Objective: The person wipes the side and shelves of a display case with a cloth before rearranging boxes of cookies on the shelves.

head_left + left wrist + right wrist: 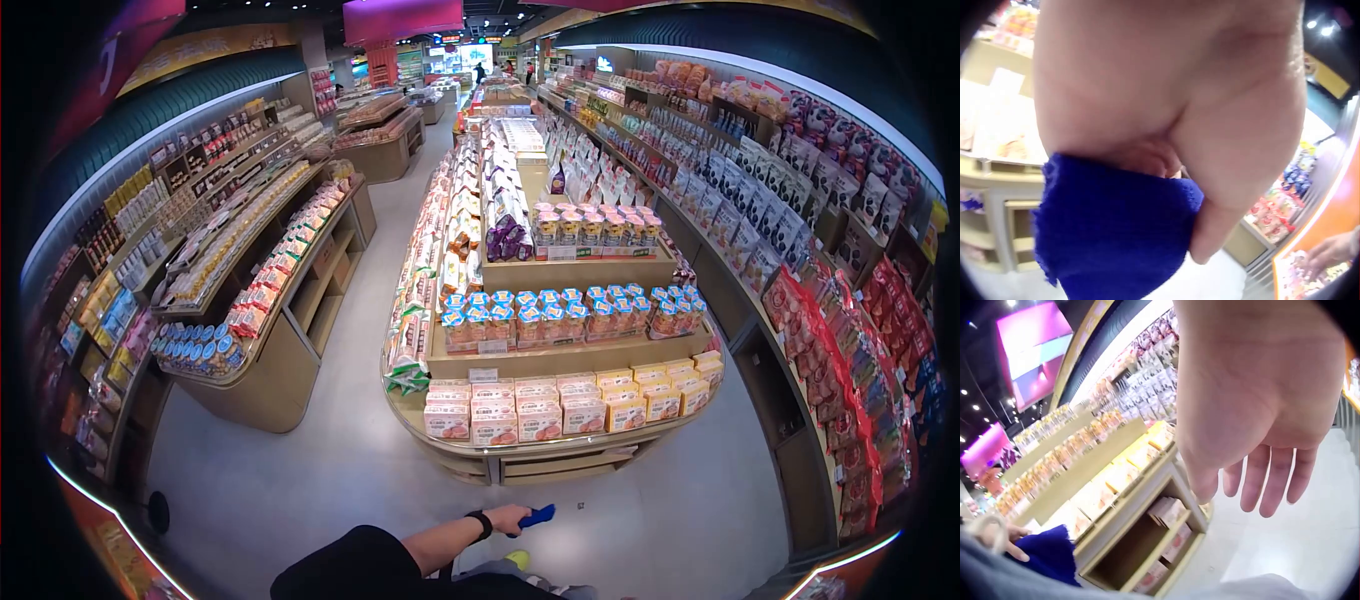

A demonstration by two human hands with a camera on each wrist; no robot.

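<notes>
My left hand (508,518) stretches forward over the floor in front of a display stand and holds a folded blue cloth (538,516). In the left wrist view the cloth (1116,231) hangs below the palm with a frayed edge, gripped between thumb and curled fingers. My right hand (1260,412) fills the upper right of the right wrist view, fingers hanging loosely down, nothing held. The head view does not show it. Nearest the left hand are stacked pink and yellow boxes (540,420) on the stand's front shelf.
The rounded wooden stand (590,448) carries blue-lidded cups (570,325) and bagged goods above the boxes. Another display counter (265,395) stands left, and packed wall shelves (845,430) run along the right. Pale floor (690,490) lies between them.
</notes>
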